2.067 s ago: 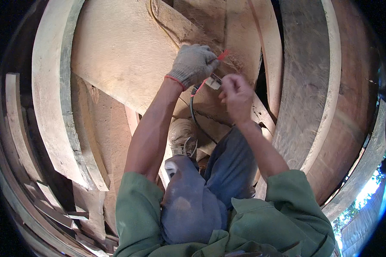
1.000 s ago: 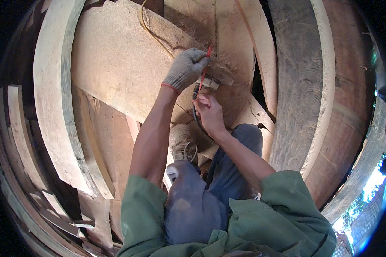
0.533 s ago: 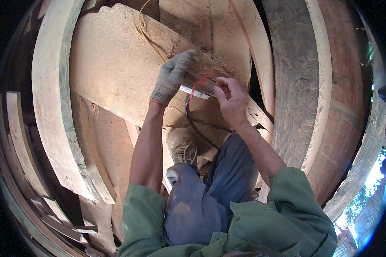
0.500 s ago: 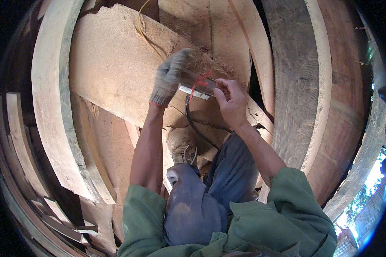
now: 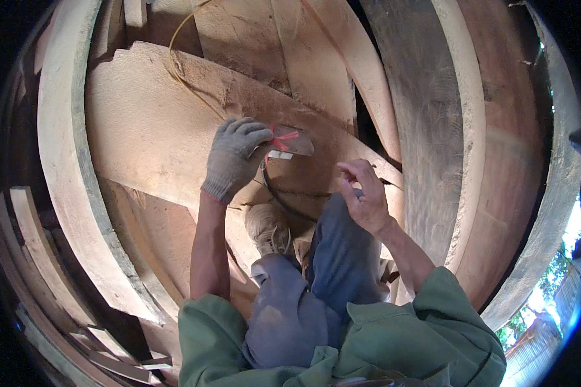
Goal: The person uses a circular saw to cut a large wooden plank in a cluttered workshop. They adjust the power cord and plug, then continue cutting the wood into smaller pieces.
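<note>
My left hand (image 5: 234, 155), in a grey knit glove, grips one end of a small flat brown wooden piece (image 5: 301, 142) above a broad, dusty board (image 5: 152, 109). Tied around the piece is a red string (image 5: 283, 137), its loose ends sticking out. A short whitish strip (image 5: 280, 155) shows along the near side of the piece. My bare right hand (image 5: 366, 193) is apart from it, over my right knee, with fingers curled and thumb close to the forefinger. Whether anything small is pinched there I cannot make out.
A black cable (image 5: 276, 191) curves beneath the wooden piece toward my shoe (image 5: 265, 227). A thin yellow cord (image 5: 172, 55) lies across the board at the far left. Long thick planks (image 5: 426, 122) run along the right, and a pale beam (image 5: 64, 129) along the left.
My right hand has let go of the wooden piece and drawn back toward my right knee. The left hand, with the piece, sits lower and further left in the picture; the view has also shifted.
</note>
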Demonstrator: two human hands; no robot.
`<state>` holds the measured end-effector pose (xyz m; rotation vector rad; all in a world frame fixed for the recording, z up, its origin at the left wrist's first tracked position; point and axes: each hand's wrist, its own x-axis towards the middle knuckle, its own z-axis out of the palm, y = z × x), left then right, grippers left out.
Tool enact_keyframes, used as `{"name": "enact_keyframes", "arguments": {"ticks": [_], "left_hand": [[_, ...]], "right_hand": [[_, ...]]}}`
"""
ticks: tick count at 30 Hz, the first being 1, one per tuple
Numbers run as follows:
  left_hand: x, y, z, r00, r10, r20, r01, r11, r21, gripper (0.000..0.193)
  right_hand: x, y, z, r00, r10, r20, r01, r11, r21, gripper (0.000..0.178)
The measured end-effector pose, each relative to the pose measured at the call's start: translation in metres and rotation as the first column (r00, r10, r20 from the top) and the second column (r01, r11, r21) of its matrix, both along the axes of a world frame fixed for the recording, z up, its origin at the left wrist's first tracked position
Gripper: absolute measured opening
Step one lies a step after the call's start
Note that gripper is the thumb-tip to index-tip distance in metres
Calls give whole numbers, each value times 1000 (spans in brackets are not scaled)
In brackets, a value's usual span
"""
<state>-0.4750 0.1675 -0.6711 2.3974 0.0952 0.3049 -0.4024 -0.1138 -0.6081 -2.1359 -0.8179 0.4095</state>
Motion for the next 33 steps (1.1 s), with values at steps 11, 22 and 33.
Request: {"name": "enact_keyframes", "arguments": {"ticks": [11, 22, 33], "left_hand": [[14, 1, -4, 986, -135, -100, 146, 984, 103, 17], [18, 0, 8, 904, -292, -311, 322, 945, 52, 24], [8, -50, 252, 832, -187, -522, 164, 982, -90, 55]], "right_hand": [[-4, 18, -12, 985, -23, -171, 27, 999, 22, 32], [-25, -4, 48, 975, -179, 132, 168, 982, 92, 25], [-82, -158, 311, 703, -674, -227, 651, 738, -176, 28]]}}
